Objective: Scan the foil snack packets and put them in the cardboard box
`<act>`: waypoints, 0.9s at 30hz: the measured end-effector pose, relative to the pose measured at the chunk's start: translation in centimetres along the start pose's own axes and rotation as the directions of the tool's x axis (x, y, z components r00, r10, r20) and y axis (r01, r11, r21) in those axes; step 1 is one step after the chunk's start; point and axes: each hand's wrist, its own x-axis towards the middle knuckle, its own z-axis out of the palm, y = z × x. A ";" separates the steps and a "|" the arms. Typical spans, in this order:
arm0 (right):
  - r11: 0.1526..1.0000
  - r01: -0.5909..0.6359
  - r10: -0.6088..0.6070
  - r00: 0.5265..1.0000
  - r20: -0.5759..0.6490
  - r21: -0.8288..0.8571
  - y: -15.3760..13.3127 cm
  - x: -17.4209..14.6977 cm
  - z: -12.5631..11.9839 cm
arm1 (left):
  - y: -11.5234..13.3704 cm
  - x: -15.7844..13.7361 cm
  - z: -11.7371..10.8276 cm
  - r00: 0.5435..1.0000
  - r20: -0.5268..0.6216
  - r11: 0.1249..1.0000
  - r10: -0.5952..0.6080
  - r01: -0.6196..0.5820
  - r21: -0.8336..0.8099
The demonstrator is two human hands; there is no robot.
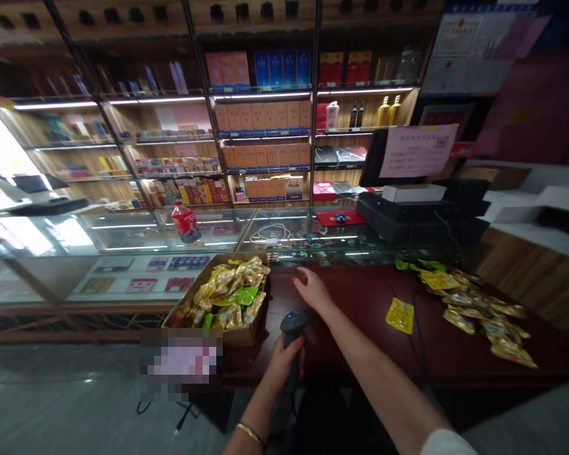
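Observation:
My left hand point(284, 360) is wrapped round the handle of a black barcode scanner point(294, 322), its head with a small blue light tilted up over the dark red table point(355, 297). Just beyond the scanner, my right hand point(312, 289) reaches across with fingers apart, holding nothing that I can see. To its left stands a cardboard box point(244, 336) heaped with gold, yellow and green snack packets point(234, 284). A single yellow packet point(400, 315) lies to the right of my right forearm, apart from a pile of gold packets point(483, 309) on the table's right side.
Behind the table runs a glass display counter point(218, 229) bearing a red-labelled container point(184, 222). A mouse point(341, 218) rests on a red pad near a black machine point(412, 215). A cable point(418, 335) crosses the table. Shelves of boxes point(263, 119) line the wall.

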 end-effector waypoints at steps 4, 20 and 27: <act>0.852 -0.219 0.069 0.948 -0.312 -0.477 10.2 -4.5 -9.6 | 0.2 0.1 -0.2 1.000 0.023 1.000 -0.003 0.003 -0.002; 0.981 -0.194 0.192 0.933 -0.304 0.025 12.2 -9.8 -6.6 | 0.4 -0.5 0.1 0.991 0.136 0.999 -0.003 -0.003 0.045; 0.980 -0.090 0.143 0.939 -0.314 0.175 11.2 -10.2 -4.4 | 0.0 -0.4 -0.6 0.990 0.142 0.999 -0.006 -0.001 0.047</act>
